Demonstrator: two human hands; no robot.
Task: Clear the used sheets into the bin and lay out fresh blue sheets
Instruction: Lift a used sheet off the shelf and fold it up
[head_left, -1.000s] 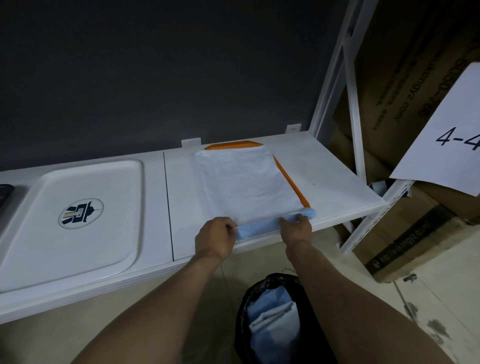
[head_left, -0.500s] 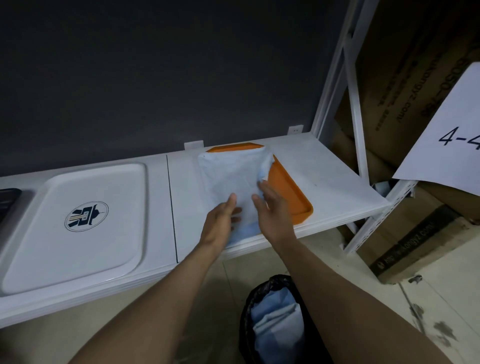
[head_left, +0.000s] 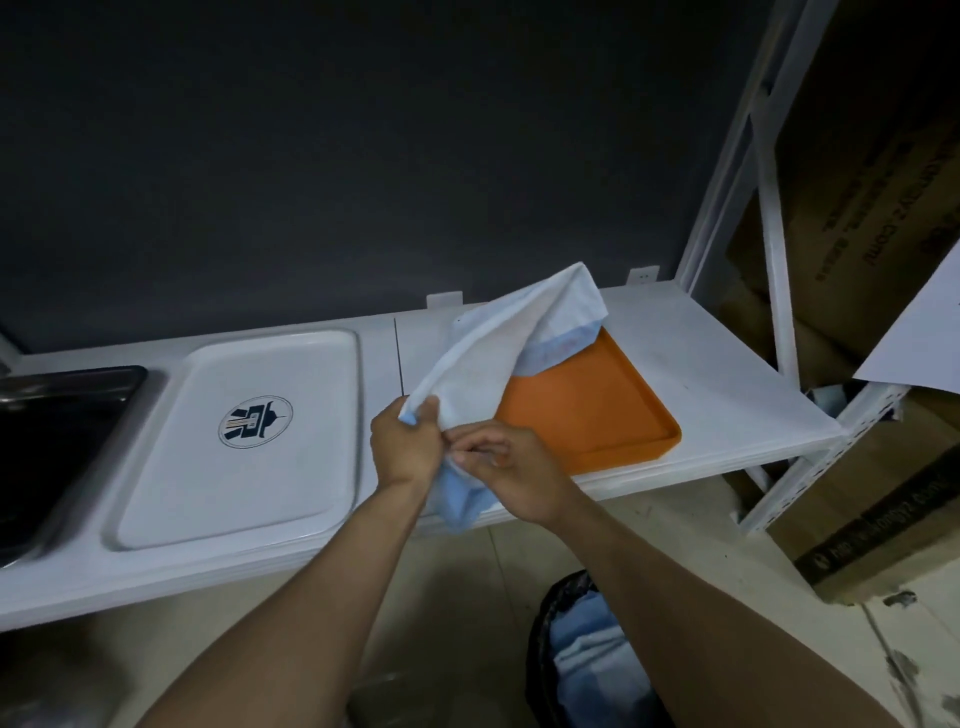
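Observation:
A used sheet (head_left: 498, 358), white on one face and blue on the other, is bunched and lifted off the orange tray (head_left: 597, 415) on the white shelf (head_left: 727, 395). My left hand (head_left: 405, 447) grips its near corner in a fist. My right hand (head_left: 514, 473) pinches the sheet's folded lower part just beside the left hand. The far end of the sheet still drapes over the tray's back corner. Below, a black bin (head_left: 540, 660) on the floor holds crumpled blue sheets (head_left: 592, 654).
A white tray (head_left: 239, 441) with a round logo lies to the left on the shelf, and a dark tray (head_left: 57, 436) sits at the far left. A white rack frame (head_left: 769, 249), cardboard boxes (head_left: 883, 499) and a paper label (head_left: 924, 332) stand at the right.
The sheet lay flat on the orange tray with both hands at its near edge; now it is gathered up and lifted leftward, baring most of the tray.

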